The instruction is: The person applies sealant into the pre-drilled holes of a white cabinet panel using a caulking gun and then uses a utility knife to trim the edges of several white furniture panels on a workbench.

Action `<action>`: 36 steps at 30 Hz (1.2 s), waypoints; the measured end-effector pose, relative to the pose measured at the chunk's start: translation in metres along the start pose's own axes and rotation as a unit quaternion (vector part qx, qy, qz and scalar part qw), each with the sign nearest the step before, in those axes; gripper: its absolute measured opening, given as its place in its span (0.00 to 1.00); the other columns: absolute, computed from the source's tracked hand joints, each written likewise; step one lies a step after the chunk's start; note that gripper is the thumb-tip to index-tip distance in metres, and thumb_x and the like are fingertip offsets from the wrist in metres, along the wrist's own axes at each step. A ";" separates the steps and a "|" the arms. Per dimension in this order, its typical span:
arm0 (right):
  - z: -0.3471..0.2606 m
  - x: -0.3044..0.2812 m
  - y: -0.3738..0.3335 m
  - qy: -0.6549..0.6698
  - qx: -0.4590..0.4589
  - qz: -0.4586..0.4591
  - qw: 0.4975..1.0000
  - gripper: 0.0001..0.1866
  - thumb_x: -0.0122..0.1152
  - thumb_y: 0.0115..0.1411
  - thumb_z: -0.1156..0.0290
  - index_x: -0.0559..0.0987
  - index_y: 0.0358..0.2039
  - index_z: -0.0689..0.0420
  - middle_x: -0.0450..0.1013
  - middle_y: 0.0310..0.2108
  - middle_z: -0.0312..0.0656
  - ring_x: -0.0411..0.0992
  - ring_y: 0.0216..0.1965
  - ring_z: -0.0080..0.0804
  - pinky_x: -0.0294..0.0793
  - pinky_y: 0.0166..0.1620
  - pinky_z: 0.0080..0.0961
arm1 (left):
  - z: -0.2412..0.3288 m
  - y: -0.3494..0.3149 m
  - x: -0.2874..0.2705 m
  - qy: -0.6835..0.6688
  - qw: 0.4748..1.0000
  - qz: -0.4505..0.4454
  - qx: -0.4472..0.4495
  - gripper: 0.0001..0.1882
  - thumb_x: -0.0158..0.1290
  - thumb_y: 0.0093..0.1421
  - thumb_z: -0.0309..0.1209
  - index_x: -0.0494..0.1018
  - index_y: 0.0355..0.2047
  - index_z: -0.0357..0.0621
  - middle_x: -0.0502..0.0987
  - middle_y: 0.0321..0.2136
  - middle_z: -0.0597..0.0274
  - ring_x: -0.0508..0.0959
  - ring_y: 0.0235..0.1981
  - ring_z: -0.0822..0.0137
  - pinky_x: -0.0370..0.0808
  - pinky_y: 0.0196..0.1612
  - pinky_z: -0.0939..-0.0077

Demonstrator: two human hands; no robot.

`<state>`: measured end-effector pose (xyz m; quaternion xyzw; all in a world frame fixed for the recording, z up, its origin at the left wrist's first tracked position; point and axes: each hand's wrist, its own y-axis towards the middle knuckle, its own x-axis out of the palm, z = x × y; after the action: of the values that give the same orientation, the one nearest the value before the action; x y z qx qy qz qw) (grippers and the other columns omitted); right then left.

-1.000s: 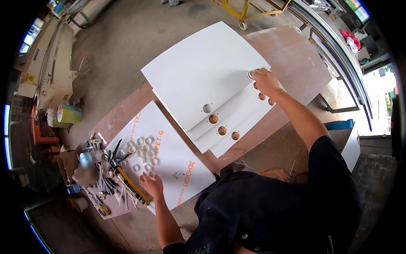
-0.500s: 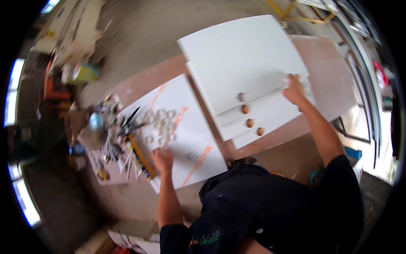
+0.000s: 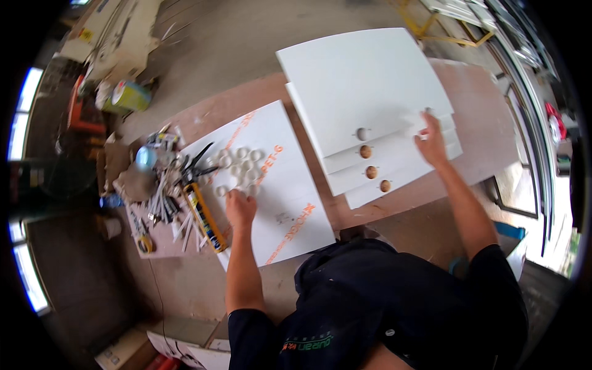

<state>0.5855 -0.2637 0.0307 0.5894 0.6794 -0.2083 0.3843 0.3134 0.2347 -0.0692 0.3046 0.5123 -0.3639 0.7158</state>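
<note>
My right hand is over the right side of a staggered stack of white panels, thumb and forefinger apart. By its fingertips a small grey round piece sits in the top panel. Along the panels' left side, one round recess looks grey, and lower ones show brown board. My left hand is curled at the near edge of a cluster of small white round cups or rings. Its fingertips are partly hidden, so what they pinch cannot be made out.
The cups lie on a white sheet with orange print. Left of them are a yellow-and-black sealant tube, a black-handled caulking gun, scissors and a heap of loose tools and scraps. The brown tabletop extends to the right.
My left hand has moved forward to the white cups. My right hand has drawn back slightly from the top panel's edge, its fingers parting and the grey round piece coming into sight.
</note>
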 end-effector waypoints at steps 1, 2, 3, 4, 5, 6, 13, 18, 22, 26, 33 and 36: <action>-0.003 0.002 -0.019 0.017 -0.019 0.027 0.999 0.32 0.59 0.51 0.80 0.68 0.60 0.58 0.66 0.57 0.49 0.75 0.35 0.34 0.78 0.40 0.31 | 0.024 0.000 -0.007 -0.068 0.997 0.007 -0.028 0.13 0.57 0.47 0.29 0.71 0.32 0.35 0.74 0.36 0.42 0.75 0.40 0.40 0.74 0.43 0.53; -0.043 0.011 -0.032 0.100 0.025 -0.002 0.995 0.27 0.58 0.52 0.80 0.72 0.56 0.58 0.71 0.52 0.45 0.75 0.32 0.29 0.77 0.35 0.28 | 0.018 -0.004 -0.012 -0.073 0.995 0.069 0.021 0.16 0.59 0.47 0.29 0.72 0.34 0.33 0.75 0.32 0.45 0.78 0.35 0.47 0.76 0.39 0.57; -0.047 0.019 -0.055 0.147 0.008 -0.039 0.988 0.22 0.57 0.55 0.81 0.75 0.53 0.57 0.75 0.46 0.43 0.74 0.31 0.26 0.77 0.32 0.25 | 0.043 -0.005 -0.021 -0.165 0.986 -0.009 -0.026 0.15 0.60 0.48 0.29 0.72 0.35 0.34 0.76 0.30 0.48 0.79 0.32 0.54 0.76 0.36 0.61; -0.073 0.022 -0.074 0.210 0.049 -0.124 0.969 0.19 0.57 0.57 0.80 0.76 0.51 0.57 0.76 0.43 0.43 0.75 0.31 0.25 0.77 0.34 0.23 | 0.070 -0.010 -0.036 -0.245 0.962 -0.090 -0.079 0.15 0.60 0.50 0.28 0.73 0.37 0.34 0.77 0.29 0.51 0.80 0.29 0.61 0.77 0.33 0.64; -0.094 0.033 -0.090 0.261 -0.012 -0.168 0.951 0.18 0.56 0.59 0.79 0.76 0.51 0.60 0.74 0.46 0.41 0.74 0.37 0.23 0.76 0.38 0.21 | 0.091 -0.018 -0.037 -0.363 0.912 -0.166 -0.097 0.12 0.59 0.53 0.26 0.73 0.37 0.34 0.78 0.29 0.54 0.80 0.29 0.65 0.77 0.32 0.68; -0.124 0.034 -0.102 0.291 0.038 -0.221 0.930 0.16 0.56 0.60 0.79 0.77 0.50 0.60 0.74 0.45 0.41 0.74 0.39 0.25 0.76 0.40 0.21 | 0.113 -0.027 -0.036 -0.472 0.841 -0.239 -0.116 0.10 0.59 0.55 0.25 0.74 0.37 0.35 0.79 0.28 0.57 0.80 0.28 0.70 0.78 0.31 0.71; -0.164 0.037 -0.117 0.273 -0.022 -0.175 0.946 0.12 0.61 0.58 0.76 0.81 0.43 0.55 0.75 0.37 0.43 0.76 0.36 0.38 0.76 0.37 0.29 | 0.244 -0.066 -0.060 -0.745 0.546 -0.346 -0.165 0.12 0.52 0.65 0.28 0.71 0.46 0.34 0.80 0.35 0.54 0.82 0.31 0.62 0.79 0.32 0.71; -0.116 0.005 -0.105 0.277 0.092 -0.249 0.923 0.07 0.66 0.55 0.74 0.80 0.35 0.59 0.77 0.29 0.38 0.74 0.29 0.26 0.74 0.35 0.24 | 0.279 -0.072 -0.062 -0.626 0.667 -0.375 -0.152 0.15 0.48 0.70 0.36 0.70 0.47 0.34 0.80 0.34 0.54 0.82 0.33 0.62 0.79 0.32 0.73; -0.041 -0.038 -0.056 0.149 0.168 -0.044 0.973 0.06 0.68 0.55 0.72 0.80 0.29 0.59 0.77 0.27 0.36 0.74 0.28 0.23 0.73 0.34 0.24 | 0.283 -0.073 -0.042 -0.590 0.739 -0.304 -0.115 0.18 0.48 0.70 0.39 0.69 0.47 0.34 0.75 0.28 0.59 0.77 0.27 0.68 0.75 0.28 0.75; 0.031 -0.059 -0.017 -0.039 0.067 0.020 0.997 0.04 0.64 0.55 0.71 0.80 0.31 0.56 0.77 0.33 0.36 0.75 0.35 0.35 0.75 0.38 0.33 | 0.287 -0.071 -0.032 -0.569 0.750 -0.306 -0.140 0.19 0.46 0.71 0.39 0.69 0.48 0.33 0.72 0.27 0.61 0.72 0.23 0.72 0.72 0.25 0.77; 0.067 -0.046 -0.004 -0.252 -0.076 -0.071 0.962 0.11 0.56 0.55 0.78 0.80 0.38 0.54 0.76 0.40 0.29 0.72 0.45 0.32 0.73 0.45 0.32 | 0.288 -0.062 -0.016 -0.546 0.797 -0.238 -0.092 0.19 0.49 0.66 0.31 0.69 0.52 0.29 0.71 0.33 0.59 0.73 0.28 0.73 0.72 0.27 0.80; 0.060 -0.042 -0.016 -0.241 -0.078 -0.069 0.965 0.16 0.54 0.54 0.80 0.78 0.44 0.54 0.74 0.46 0.33 0.72 0.47 0.34 0.72 0.47 0.30 | 0.297 -0.058 -0.013 -0.460 0.876 -0.143 0.017 0.17 0.52 0.63 0.27 0.70 0.50 0.30 0.72 0.39 0.56 0.74 0.35 0.69 0.73 0.30 0.78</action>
<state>0.5873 -0.3382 0.0234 0.4414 0.6197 -0.3166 0.5665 0.4140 -0.0345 0.0253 0.0389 0.1570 -0.5700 0.8056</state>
